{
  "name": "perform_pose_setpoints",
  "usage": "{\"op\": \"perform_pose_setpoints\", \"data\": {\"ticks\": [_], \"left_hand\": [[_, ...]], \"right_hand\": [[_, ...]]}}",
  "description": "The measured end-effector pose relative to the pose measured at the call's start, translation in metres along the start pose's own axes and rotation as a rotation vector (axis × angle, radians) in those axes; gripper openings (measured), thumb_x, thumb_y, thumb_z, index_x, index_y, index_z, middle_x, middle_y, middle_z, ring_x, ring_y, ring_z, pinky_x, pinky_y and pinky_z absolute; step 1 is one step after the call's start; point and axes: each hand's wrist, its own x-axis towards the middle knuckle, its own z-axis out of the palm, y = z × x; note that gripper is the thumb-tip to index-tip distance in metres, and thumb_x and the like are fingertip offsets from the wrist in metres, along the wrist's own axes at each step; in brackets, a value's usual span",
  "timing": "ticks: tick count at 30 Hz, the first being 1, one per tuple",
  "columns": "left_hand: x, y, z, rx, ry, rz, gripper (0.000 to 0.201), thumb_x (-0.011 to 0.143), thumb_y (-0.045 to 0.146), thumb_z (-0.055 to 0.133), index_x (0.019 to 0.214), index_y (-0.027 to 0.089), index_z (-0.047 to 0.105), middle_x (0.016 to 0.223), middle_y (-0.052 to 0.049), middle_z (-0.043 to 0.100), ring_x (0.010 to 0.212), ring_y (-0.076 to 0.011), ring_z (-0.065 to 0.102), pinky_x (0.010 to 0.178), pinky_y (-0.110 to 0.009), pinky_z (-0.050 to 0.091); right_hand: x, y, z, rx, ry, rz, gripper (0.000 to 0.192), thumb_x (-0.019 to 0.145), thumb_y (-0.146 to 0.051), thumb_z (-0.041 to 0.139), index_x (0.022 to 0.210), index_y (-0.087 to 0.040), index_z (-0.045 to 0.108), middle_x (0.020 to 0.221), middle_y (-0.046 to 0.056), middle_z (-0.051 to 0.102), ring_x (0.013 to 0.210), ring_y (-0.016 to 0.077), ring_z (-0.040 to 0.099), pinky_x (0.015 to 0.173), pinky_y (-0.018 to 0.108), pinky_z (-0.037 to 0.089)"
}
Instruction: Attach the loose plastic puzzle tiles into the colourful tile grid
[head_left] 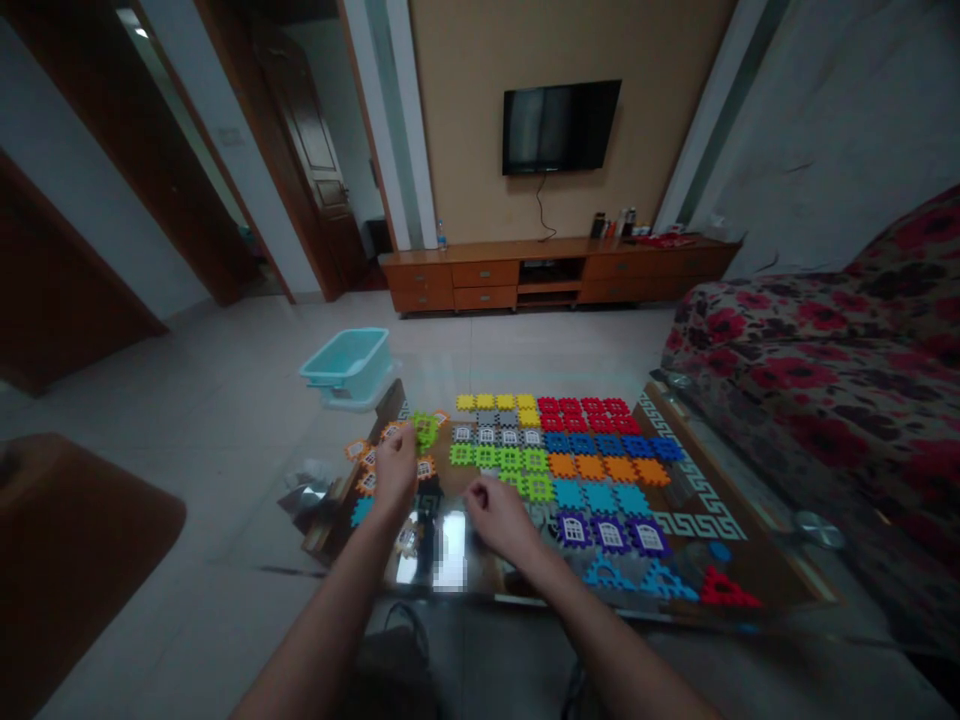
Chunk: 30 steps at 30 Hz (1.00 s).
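We sit at a glass table [697, 470] covered with toothed plastic tiles sorted into blocks by colour: yellow [496, 402], red [585, 412], blue [611, 444], orange [607, 468], green [499, 458]. Our left hand [395, 470] is closed on a green tile [425, 430], lifted near the table's left edge, just above scattered orange-rimmed pieces [365, 470]. Our right hand [499, 515] rests half-curled beside the green row; we cannot tell if it grips anything. We judge the sorting well advanced, with the green piece now in transit. Seating it calls for a short carry right to the green row, teeth lined up with its neighbours. A teal tub [349, 365] stands on the floor beyond.
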Motion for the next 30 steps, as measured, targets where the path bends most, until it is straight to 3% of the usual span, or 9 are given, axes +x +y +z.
{"op": "perform_pose_setpoints", "data": {"ticks": [2, 5, 10, 13, 21, 25, 30], "left_hand": [[-0.022, 0.003, 0.014, 0.034, -0.068, 0.103, 0.035, 0.092, 0.041, 0.049, 0.09, 0.014, 0.07, 0.092, -0.007, 0.069, 0.092, -0.0204, 0.062, 0.083, -0.031, 0.048], [-0.047, 0.009, 0.031, 0.165, -0.156, 0.265, 0.027, 0.093, 0.032, 0.051, 0.097, 0.016, 0.072, 0.113, -0.012, 0.065, 0.108, -0.0228, 0.06, 0.098, -0.04, 0.046], [-0.057, 0.015, 0.035, 0.375, -0.315, 0.712, 0.021, 0.093, 0.018, 0.053, 0.106, 0.017, 0.07, 0.129, -0.014, 0.056, 0.123, -0.0252, 0.05, 0.104, -0.047, 0.043], [-0.055, 0.011, 0.027, 0.442, -0.358, 0.839, 0.025, 0.092, 0.013, 0.053, 0.111, 0.019, 0.067, 0.132, -0.014, 0.053, 0.124, -0.0259, 0.047, 0.102, -0.049, 0.046], [-0.07, 0.009, 0.018, 0.535, -0.353, 0.853, 0.031, 0.086, 0.011, 0.061, 0.115, 0.022, 0.064, 0.132, -0.013, 0.051, 0.125, -0.0282, 0.045, 0.1, -0.052, 0.048], [-0.076, 0.01, 0.018, 0.501, -0.389, 0.827, 0.034, 0.083, 0.014, 0.068, 0.115, 0.024, 0.065, 0.135, -0.013, 0.05, 0.127, -0.0295, 0.045, 0.102, -0.053, 0.046], [-0.072, 0.009, 0.017, 0.329, -0.339, 0.648, 0.027, 0.086, 0.019, 0.064, 0.112, 0.023, 0.067, 0.128, -0.011, 0.057, 0.121, -0.0261, 0.053, 0.102, -0.049, 0.046]], "right_hand": [[0.009, 0.004, -0.008, 0.261, 0.147, 0.07, 0.015, 0.084, -0.024, 0.053, 0.082, -0.016, 0.065, 0.077, 0.005, 0.069, 0.071, 0.0172, 0.064, 0.066, 0.027, 0.046], [0.016, 0.01, -0.019, 0.573, 0.227, 0.212, 0.018, 0.079, -0.032, 0.061, 0.086, -0.017, 0.064, 0.079, 0.004, 0.068, 0.07, 0.0185, 0.064, 0.063, 0.028, 0.047], [0.012, 0.013, -0.026, 0.961, 0.095, 0.326, 0.035, 0.068, -0.044, 0.076, 0.091, -0.018, 0.068, 0.09, 0.007, 0.072, 0.077, 0.0207, 0.069, 0.062, 0.028, 0.048], [0.008, 0.01, -0.026, 1.146, 0.02, 0.341, 0.033, 0.065, -0.043, 0.082, 0.083, -0.018, 0.071, 0.089, 0.008, 0.073, 0.079, 0.0202, 0.069, 0.066, 0.029, 0.05], [0.004, 0.004, -0.027, 1.165, -0.018, 0.396, 0.035, 0.061, -0.042, 0.086, 0.082, -0.017, 0.072, 0.082, 0.003, 0.071, 0.071, 0.0138, 0.065, 0.068, 0.026, 0.052], [0.004, 0.012, -0.026, 1.097, -0.004, 0.412, 0.034, 0.059, -0.04, 0.087, 0.077, -0.017, 0.07, 0.074, 0.0, 0.067, 0.064, 0.0106, 0.061, 0.06, 0.022, 0.05], [0.008, 0.02, -0.024, 0.993, 0.07, 0.46, 0.026, 0.062, -0.028, 0.084, 0.08, -0.018, 0.068, 0.071, -0.001, 0.066, 0.059, 0.0111, 0.06, 0.057, 0.023, 0.051]]}}
